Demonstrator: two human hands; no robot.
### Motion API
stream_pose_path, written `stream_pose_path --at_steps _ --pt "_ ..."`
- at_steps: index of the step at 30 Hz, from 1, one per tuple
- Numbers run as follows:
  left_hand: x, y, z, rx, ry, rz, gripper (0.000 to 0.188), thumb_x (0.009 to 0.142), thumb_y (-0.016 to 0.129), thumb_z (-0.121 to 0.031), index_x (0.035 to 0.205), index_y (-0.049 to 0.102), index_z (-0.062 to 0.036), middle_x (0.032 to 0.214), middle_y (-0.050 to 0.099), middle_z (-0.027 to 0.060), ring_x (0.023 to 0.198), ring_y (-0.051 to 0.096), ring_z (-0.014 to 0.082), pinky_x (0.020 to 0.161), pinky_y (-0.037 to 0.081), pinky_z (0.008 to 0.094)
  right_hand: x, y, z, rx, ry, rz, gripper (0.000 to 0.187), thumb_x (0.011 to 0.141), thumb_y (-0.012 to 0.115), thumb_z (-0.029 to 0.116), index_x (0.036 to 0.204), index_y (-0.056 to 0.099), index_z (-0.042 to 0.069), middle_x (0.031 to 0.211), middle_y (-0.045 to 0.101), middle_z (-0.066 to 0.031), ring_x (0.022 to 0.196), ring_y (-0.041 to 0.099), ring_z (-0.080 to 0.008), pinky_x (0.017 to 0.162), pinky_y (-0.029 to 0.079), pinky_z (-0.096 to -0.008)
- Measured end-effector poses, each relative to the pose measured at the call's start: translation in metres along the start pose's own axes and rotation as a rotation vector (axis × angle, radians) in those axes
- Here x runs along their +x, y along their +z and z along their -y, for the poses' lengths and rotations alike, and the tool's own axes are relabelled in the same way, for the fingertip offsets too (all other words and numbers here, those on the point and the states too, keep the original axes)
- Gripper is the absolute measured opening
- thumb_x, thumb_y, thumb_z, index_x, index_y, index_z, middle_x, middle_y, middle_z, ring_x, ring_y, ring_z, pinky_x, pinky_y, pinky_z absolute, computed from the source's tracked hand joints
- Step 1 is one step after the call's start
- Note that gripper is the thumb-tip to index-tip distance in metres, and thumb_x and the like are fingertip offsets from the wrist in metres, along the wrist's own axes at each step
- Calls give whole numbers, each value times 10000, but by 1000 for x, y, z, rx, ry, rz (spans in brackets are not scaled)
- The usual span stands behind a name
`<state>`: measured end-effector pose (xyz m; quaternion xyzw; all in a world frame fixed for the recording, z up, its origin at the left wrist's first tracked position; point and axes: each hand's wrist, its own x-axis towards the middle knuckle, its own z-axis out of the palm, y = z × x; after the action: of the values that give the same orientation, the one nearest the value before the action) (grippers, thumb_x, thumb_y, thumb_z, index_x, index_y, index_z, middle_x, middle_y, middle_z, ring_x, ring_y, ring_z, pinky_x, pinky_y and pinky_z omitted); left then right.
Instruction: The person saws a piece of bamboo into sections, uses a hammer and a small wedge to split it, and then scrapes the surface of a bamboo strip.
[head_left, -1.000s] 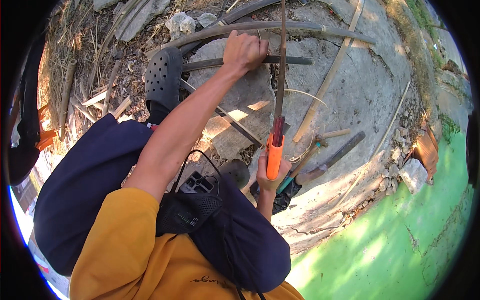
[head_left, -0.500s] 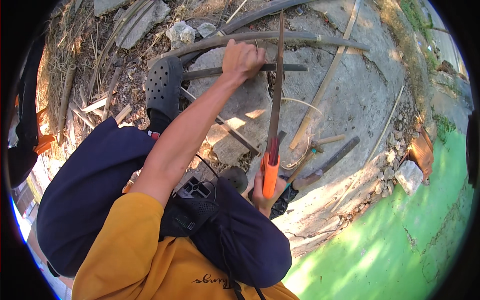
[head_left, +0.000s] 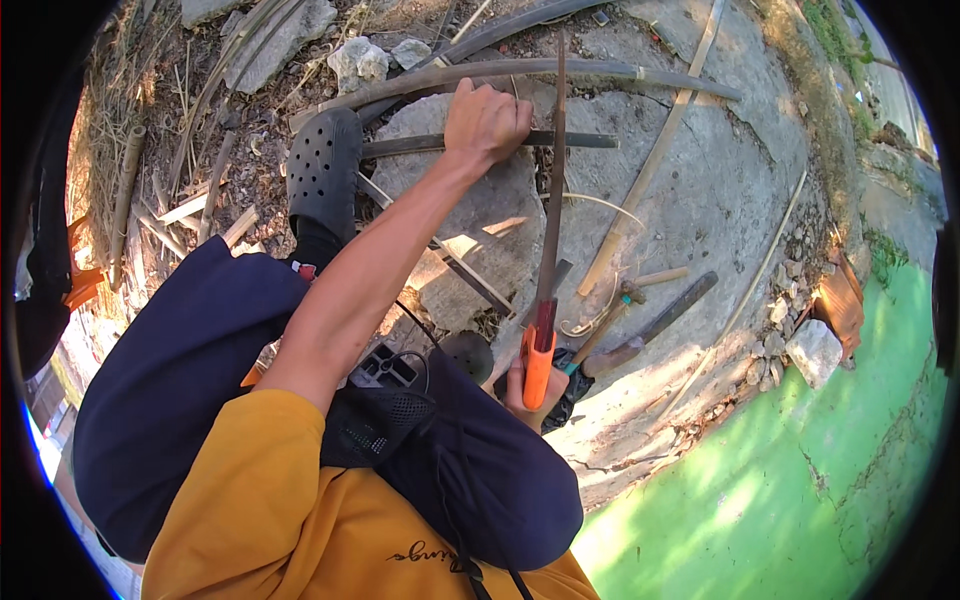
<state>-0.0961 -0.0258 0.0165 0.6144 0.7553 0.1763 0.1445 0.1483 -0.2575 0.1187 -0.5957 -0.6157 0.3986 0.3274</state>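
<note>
My left hand [head_left: 486, 122] is closed round a dark, narrow bamboo strip [head_left: 583, 140] and presses it down over a flat stone slab [head_left: 490, 220]. The strip's left end meets the toe of my dark clog [head_left: 325, 165]; its right end sticks out past my fist. My right hand [head_left: 517, 388] grips the orange handle of a handsaw [head_left: 539, 370]. The saw's long blade [head_left: 555, 190] points away from me and crosses the strip just right of my left fist. Whether the teeth have cut in cannot be made out.
Long curved bamboo pieces [head_left: 560, 68] lie beyond my left hand. A pale bamboo strip [head_left: 650, 160] slants across the concrete at right. Near the saw handle lie a hammer [head_left: 610, 322] and a sheathed-looking dark blade [head_left: 660, 320]. White rocks [head_left: 815, 353] edge the green ground [head_left: 760, 480].
The saw and my right hand have moved slightly back toward me, so the blade's tip sits nearer. My left hand stays on the bamboo strip.
</note>
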Motion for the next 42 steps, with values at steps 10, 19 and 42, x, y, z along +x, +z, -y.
stream_pose_path --at_steps 10,19,42 --pt "7 0 11 31 -17 7 407 940 503 -253 609 666 -82 705 689 164 683 642 394 752 404 479 43 15 16 -12 29 34 69 832 703 25 808 668 -30 560 545 -99 469 566 -208 527 425 -344" --pt "11 -10 13 -11 -6 -27 423 966 477 -266 654 676 -61 729 693 183 731 633 382 765 396 470 84 -32 9 678 455 135 142 896 646 44 781 601 -26 626 549 13 494 479 -114 497 395 -259" --pt "4 -78 -14 -92 447 148 202 1086 523 -255 1051 530 -56 841 637 194 841 639 446 712 483 536 -29 -103 -51 -264 83 -416 176 899 725 166 917 689 -5 652 642 -172 599 666 -365 615 534 -424"
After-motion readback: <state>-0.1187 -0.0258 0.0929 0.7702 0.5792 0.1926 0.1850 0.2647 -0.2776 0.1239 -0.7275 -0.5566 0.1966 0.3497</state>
